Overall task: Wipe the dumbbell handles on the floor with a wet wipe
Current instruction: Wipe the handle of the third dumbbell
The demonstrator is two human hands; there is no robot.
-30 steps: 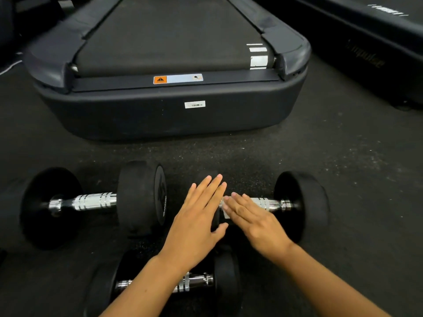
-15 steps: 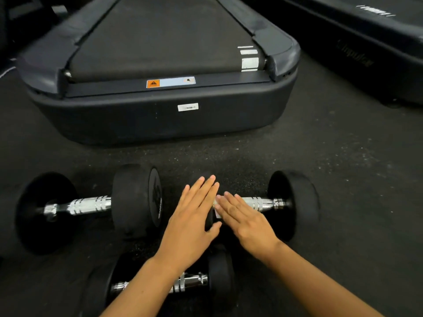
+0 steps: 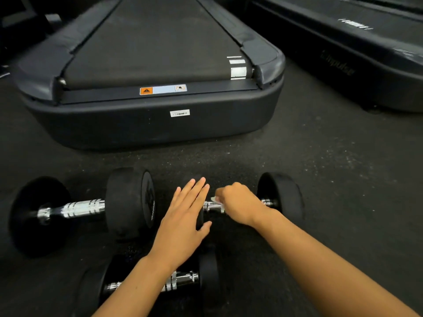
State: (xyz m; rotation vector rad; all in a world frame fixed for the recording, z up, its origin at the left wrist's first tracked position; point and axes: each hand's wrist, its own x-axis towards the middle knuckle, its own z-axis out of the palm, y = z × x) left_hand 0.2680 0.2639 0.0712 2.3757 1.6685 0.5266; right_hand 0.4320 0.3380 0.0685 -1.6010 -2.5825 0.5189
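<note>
Three black dumbbells with chrome handles lie on the dark rubber floor. On the right dumbbell point(image 3: 281, 197), my right hand point(image 3: 240, 205) is curled around the handle point(image 3: 211, 205) with a white wet wipe point(image 3: 216, 200) peeking out under the fingers. My left hand point(image 3: 183, 225) lies flat with fingers apart on that dumbbell's left head, hiding most of it. The left dumbbell point(image 3: 128, 202) shows its whole chrome handle point(image 3: 75, 209). A smaller dumbbell point(image 3: 208, 273) lies nearest me, partly under my left forearm.
A treadmill's rear end point(image 3: 158, 120) stands just beyond the dumbbells. A second machine's base point(image 3: 343, 62) runs along the upper right. Bare floor point(image 3: 354, 179) stretches to the right of the dumbbells.
My right hand went from flat fingers over the handle to a curled grip around it with the wipe. The left hand stayed flat on the head. The camera moved slightly.
</note>
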